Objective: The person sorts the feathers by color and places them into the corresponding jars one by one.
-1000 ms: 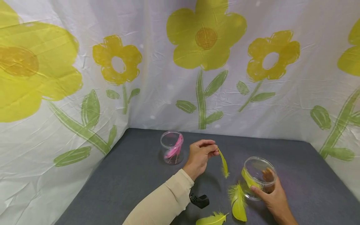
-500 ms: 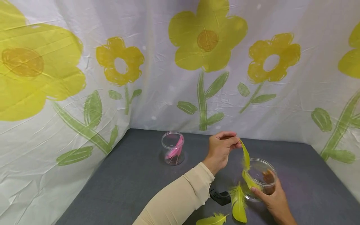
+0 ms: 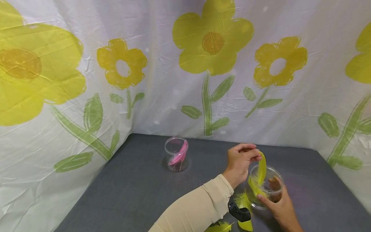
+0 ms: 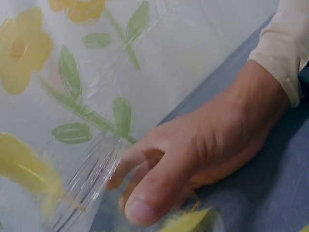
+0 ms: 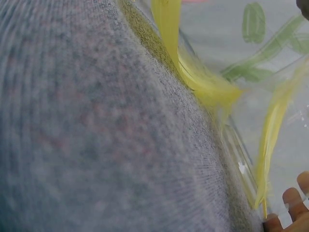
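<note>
My left hand (image 3: 240,162) pinches a yellow feather (image 3: 262,169) by its upper end, above a clear plastic jar (image 3: 268,193). The feather hangs down, and its lower end appears within the jar's rim. My right hand (image 3: 278,203) grips the jar from the right, thumb in front and fingers behind the clear wall. Another yellow feather (image 3: 255,189) lies inside the jar. In the left wrist view, the right hand (image 4: 188,154) holds the jar; the left hand is out of that view. The right hand's fingertips (image 5: 289,205) show at the lower right in the right wrist view.
Two yellow feathers, one feather (image 3: 243,199) beside the jar and a feather (image 3: 221,227) at the front, lie on the grey tabletop (image 3: 130,193). A second clear jar (image 3: 176,170) with pink feathers (image 3: 179,156) stands back left. A flowered curtain (image 3: 162,106) surrounds the table.
My left hand has moved right with the pinched feather and then lowered it to the jar's mouth. The right hand has kept its grip on the jar in nearly the same place.
</note>
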Motion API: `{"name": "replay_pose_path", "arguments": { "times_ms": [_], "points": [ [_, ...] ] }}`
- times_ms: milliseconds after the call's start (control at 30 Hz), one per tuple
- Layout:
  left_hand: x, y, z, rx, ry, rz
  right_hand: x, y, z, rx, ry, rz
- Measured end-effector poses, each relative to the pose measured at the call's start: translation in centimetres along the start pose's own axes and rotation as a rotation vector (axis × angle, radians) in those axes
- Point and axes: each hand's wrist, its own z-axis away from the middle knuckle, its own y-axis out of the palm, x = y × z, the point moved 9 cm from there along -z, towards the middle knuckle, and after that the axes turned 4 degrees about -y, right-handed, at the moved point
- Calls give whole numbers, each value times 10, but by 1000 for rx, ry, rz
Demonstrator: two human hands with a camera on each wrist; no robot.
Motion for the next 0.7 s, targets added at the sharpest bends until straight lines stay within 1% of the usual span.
{"name": "replay_pose_path", "arguments": {
  "times_ms": [167,333,400,433,533,700],
  "points": [
    [0,8,-1,22,16,19,0,1,-1,18,18,-10],
    [3,13,-1,44,12,18,-1,1,-1,28,43,16],
    [7,11,1,33,7,-3,-2,1,0,30,53,20],
    [10,9,2,23,4,-17,-3,1,0,33,55,-6],
    [22,2,4,-2,-19,-63,-1,3,1,37,25,-63],
    [39,-8,8,-15,-78,-98,3,2,1,34,-36,-68]
  ]
}}
